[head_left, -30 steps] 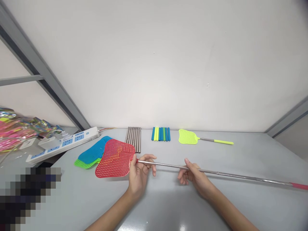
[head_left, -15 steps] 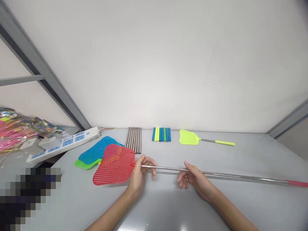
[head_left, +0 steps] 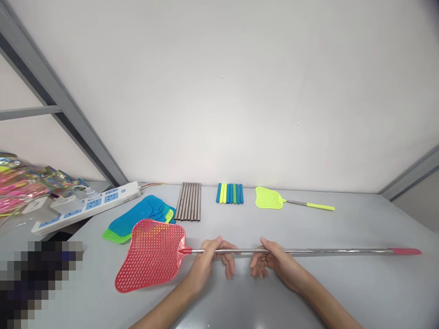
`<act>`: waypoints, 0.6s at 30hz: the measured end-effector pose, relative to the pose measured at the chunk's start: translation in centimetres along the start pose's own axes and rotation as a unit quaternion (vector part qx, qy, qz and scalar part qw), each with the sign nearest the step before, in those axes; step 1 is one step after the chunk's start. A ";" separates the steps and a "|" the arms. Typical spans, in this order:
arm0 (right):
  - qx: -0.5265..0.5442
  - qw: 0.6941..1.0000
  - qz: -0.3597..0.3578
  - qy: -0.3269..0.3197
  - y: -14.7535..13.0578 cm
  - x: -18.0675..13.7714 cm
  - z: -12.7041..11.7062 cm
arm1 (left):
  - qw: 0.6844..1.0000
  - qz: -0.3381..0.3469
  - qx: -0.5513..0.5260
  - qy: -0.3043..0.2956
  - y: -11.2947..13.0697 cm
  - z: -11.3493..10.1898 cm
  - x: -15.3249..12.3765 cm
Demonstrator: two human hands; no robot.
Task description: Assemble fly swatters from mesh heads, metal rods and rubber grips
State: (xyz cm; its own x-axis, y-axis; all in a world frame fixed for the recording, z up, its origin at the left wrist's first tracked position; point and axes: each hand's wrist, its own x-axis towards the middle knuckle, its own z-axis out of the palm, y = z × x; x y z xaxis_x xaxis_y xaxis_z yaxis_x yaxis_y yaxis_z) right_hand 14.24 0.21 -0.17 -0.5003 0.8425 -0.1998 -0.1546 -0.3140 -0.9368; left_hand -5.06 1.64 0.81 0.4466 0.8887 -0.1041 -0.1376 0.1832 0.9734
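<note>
A red fly swatter (head_left: 152, 256) with its metal telescopic rod drawn out long lies across my view, mesh head at the left and red grip at the right. My left hand (head_left: 206, 265) holds the rod just right of the head, thumb on top and fingers curled loosely below. Farther right, my right hand (head_left: 274, 261) has the same rod between thumb and curled fingers. Behind the red head, several blue and green swatter heads (head_left: 132, 217) lie in an overlapping pile, partly covered by it.
Several metal rods (head_left: 188, 201) lie side by side, with several blue, yellow and green grips (head_left: 229, 193) to their right. A short yellow-green fly swatter (head_left: 269, 198) rests near the wall. At left are a power strip (head_left: 91, 205) and plastic-bagged items (head_left: 30, 185) on the grey table (head_left: 343, 292).
The red swatter has shifted left and levelled out, its head coming nearer to me and its whole grip now visible. My left hand sits farther along the rod, closer to my right hand.
</note>
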 end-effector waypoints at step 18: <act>0.015 0.999 0.004 -0.042 1.5 -0.1 1.7 | 0.981 -0.137 -0.030 -0.135 -0.9 1.0 -0.7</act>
State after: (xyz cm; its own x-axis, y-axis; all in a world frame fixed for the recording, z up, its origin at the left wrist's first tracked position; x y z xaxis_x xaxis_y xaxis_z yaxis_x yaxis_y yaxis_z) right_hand 12.61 -1.13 -1.07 -0.5706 0.8009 -0.1815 -0.1755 -0.3348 -0.9258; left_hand -4.33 0.44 0.26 0.6914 0.6598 -0.2942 -0.0279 0.4313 0.9018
